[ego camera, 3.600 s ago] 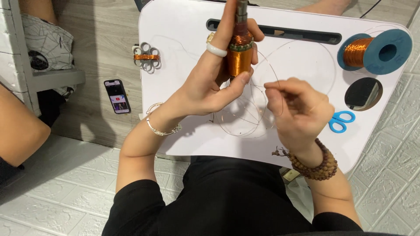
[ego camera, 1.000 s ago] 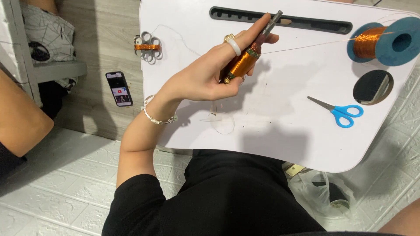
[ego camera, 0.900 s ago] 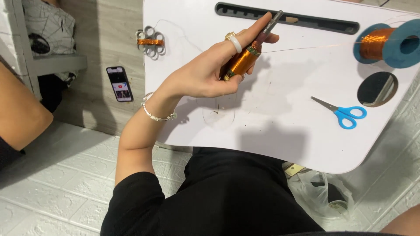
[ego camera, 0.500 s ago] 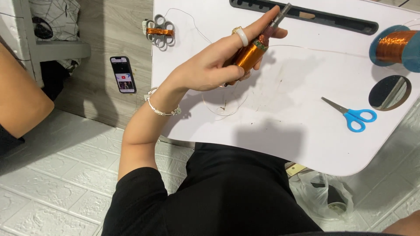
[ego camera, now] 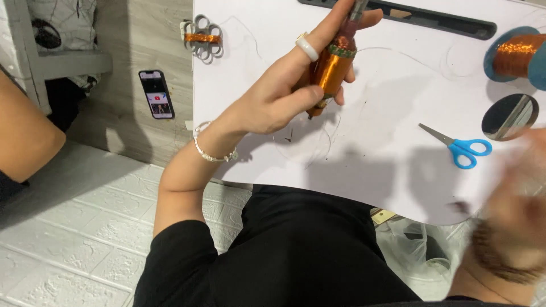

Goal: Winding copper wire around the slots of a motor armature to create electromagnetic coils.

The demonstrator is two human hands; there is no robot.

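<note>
My left hand (ego camera: pixel 287 94) is shut on a copper-wound coil on a metal shaft (ego camera: pixel 331 67), held tilted above the white lap table (ego camera: pixel 392 148). A white ring sits on one finger and a thin bracelet on the wrist. My right hand (ego camera: pixel 520 216) comes in at the lower right edge, strongly blurred, with a beaded bracelet on its wrist; its fingers cannot be made out. Blue-handled scissors (ego camera: pixel 459 146) lie on the table between the two hands. Thin loose wire curls on the table under the coil.
A blue spool of copper wire (ego camera: pixel 516 55) stands at the table's right back. A round hole (ego camera: pixel 509 117) and a dark slot (ego camera: pixel 432 20) are cut in the table. A small wound part (ego camera: pixel 202 38) and a phone (ego camera: pixel 157 94) lie to the left. Another person's arm (ego camera: pixel 25 139) is at far left.
My right hand, out of view a second ago, has come back in at the lower right, blurred. The left hand still holds the coil, now more upright.
</note>
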